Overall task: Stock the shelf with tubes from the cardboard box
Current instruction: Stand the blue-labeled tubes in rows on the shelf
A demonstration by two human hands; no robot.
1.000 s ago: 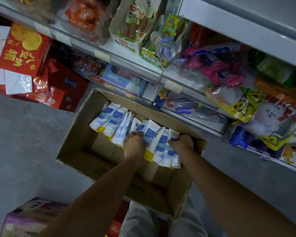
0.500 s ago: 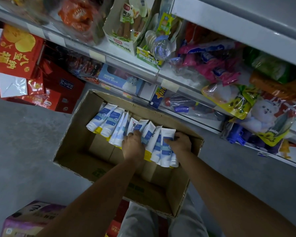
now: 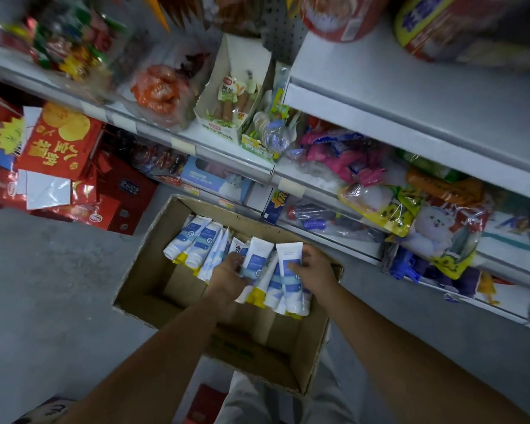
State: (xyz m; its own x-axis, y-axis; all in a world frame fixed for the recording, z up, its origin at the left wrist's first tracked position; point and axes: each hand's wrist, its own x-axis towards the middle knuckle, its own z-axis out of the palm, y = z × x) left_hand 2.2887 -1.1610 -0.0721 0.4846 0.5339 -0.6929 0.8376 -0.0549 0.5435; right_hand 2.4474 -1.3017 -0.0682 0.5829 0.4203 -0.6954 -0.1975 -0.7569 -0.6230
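Head cam: cardboard box [image 3: 149,267] has a row of white-and-blue tubes [image 3: 196,240] along its far side. Left hand [image 3: 227,278] and right hand [image 3: 315,270] each grip a few.

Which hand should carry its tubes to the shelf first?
Right, probably. The right hand grips tubes at the box's right end, nearer the bare shelf; the left hand grips tubes farther from it.

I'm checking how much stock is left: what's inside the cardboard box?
White-and-blue tubes lean in a row against the far wall of the cardboard box; its bare floor shows nearer. The left hand and right hand grip several, hiding any tubes beneath.
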